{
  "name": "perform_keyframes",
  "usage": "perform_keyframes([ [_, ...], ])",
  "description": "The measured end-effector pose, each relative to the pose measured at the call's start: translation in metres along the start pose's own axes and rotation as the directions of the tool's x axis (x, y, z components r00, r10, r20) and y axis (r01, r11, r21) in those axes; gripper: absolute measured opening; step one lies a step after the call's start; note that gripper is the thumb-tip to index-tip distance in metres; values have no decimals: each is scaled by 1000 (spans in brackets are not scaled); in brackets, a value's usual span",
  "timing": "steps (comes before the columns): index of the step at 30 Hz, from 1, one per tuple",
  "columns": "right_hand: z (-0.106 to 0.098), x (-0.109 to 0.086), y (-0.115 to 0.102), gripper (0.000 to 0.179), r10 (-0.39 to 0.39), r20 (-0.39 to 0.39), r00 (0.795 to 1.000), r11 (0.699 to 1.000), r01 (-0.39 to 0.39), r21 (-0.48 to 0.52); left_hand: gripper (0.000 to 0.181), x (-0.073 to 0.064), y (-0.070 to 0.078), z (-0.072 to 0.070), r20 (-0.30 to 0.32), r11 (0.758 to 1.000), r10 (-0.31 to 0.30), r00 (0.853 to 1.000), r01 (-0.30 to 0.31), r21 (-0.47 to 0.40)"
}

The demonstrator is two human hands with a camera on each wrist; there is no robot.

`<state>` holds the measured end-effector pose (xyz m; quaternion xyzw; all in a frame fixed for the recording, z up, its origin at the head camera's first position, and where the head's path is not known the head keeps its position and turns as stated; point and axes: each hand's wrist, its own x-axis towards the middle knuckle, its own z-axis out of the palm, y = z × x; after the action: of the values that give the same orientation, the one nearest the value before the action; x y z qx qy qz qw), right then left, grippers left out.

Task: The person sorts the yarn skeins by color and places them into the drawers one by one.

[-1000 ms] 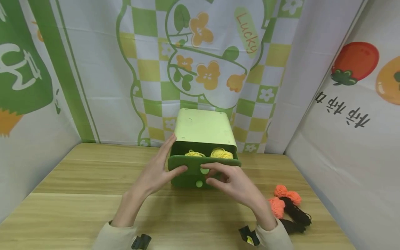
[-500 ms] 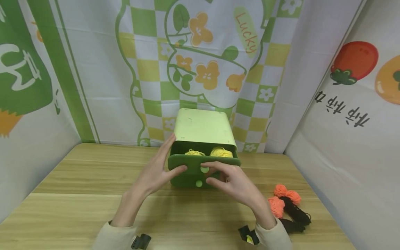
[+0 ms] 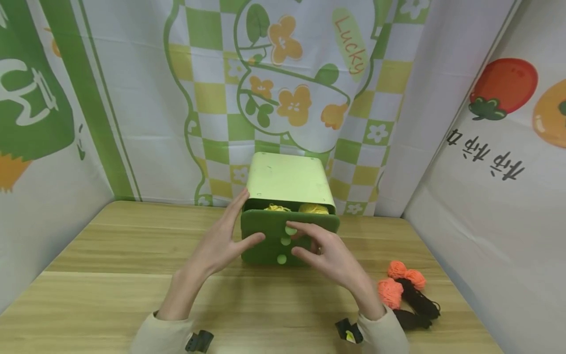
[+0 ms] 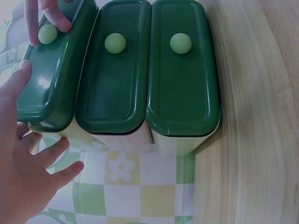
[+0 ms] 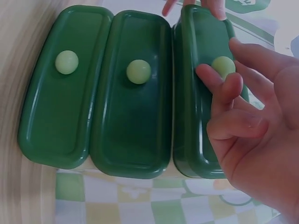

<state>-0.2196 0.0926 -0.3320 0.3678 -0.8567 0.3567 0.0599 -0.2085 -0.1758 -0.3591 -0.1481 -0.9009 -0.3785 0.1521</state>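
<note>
Your left hand spreads wide at the left side of the pale-green box cabinet, far on the wood-grain table. Your right hand's bent fingers straddle the round pale-green knob of its dark-green top drawer, partway out with yellow yarn balls inside; whether they grip is unclear.

On the back curtain, a pale green label is showing "Lucky" in reddish letters. On the right wall sheet, black Chinese characters are running slantwise, showing 柿 twice.
</note>
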Motion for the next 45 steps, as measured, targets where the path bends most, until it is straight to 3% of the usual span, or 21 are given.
perform_keyframes([
  [7,4,2,6,62,-3,-14,1000,1000,3,-4,95,0,0,0,5,1000,1,1000,-1,-10],
  [23,9,4,15,67,56,-39,998,998,-55,21,97,1,-1,0,3,1000,-1,1000,2,-17],
  [37,12,7,22,49,-16,-131,991,1000,16,4,96,1,0,-2,0,1000,1,1000,-1,-20],
  [45,12,4,24,31,21,-50,999,999,-22,-24,96,1,-1,-1,8,1000,-6,1000,7,-13],
])
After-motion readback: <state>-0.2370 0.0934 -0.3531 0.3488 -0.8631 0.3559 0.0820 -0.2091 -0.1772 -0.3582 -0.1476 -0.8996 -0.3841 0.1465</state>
